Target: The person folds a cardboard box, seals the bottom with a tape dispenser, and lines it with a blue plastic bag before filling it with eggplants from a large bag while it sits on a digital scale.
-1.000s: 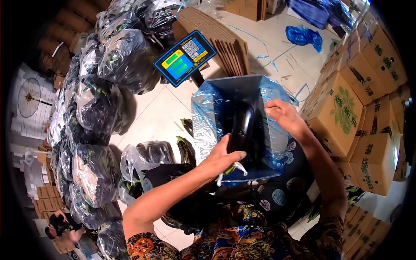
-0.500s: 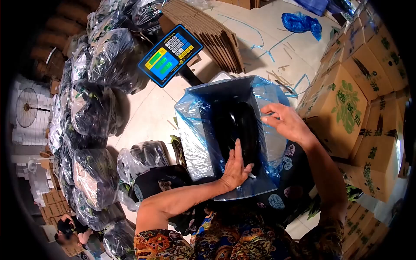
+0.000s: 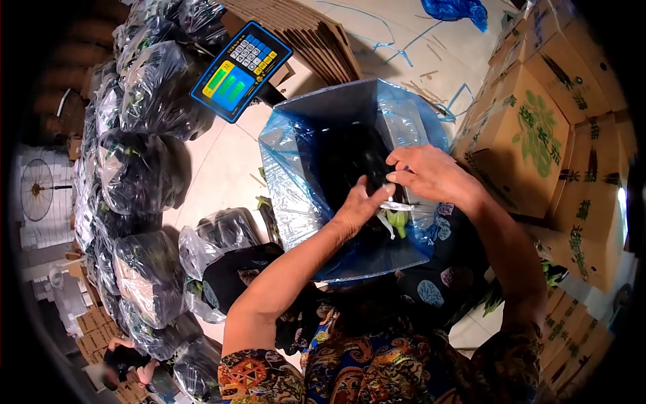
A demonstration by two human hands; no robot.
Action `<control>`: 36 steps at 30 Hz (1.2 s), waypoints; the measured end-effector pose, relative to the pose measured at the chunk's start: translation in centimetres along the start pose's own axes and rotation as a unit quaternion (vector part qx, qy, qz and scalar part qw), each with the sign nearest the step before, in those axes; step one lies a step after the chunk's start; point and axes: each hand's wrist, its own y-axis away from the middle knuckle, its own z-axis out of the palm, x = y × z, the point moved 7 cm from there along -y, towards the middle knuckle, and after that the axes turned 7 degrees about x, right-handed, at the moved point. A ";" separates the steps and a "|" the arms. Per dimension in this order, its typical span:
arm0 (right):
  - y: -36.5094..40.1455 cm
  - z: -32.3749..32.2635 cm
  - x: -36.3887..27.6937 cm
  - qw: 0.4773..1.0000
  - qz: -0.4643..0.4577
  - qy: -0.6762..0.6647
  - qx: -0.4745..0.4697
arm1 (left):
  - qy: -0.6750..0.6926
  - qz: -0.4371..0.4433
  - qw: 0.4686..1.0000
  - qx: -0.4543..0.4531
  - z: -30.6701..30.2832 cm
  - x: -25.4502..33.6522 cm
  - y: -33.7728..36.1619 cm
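Observation:
Both my hands are inside a deep box with a blue plastic liner (image 3: pixel 286 215). Close to their fingers is a dark eggplant with a green stem cap (image 3: pixel 398 221), a white strip (image 3: pixel 404 207) lying across it. My left hand (image 3: pixel 360 207) has its thumb and fingers bent near the eggplant's upper side. Opposite it, my right hand (image 3: pixel 427 172) is closed in a pinch, fingertips almost meeting the left thumb. Whatever lies between the fingertips is hidden or too dark to name. Shadow covers the inside of the box.
A digital scale display (image 3: pixel 241 71) stands behind the box. Bagged eggplants (image 3: pixel 145 276) are piled along the left. Flattened cardboard (image 3: pixel 303 34) leans at the back, printed cartons (image 3: pixel 538 148) stand right, and another person (image 3: pixel 128 363) is at lower left.
My left hand has moved up and right, and my right hand has come from the box's side into its opening. The green stem cap and white strip now show more plainly. The view has shifted.

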 end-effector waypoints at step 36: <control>0.8 1.8 -1.3 0.975 -0.050 0.215 -0.028 | -0.490 0.278 0.823 -0.077 -9.4 11.1 7.4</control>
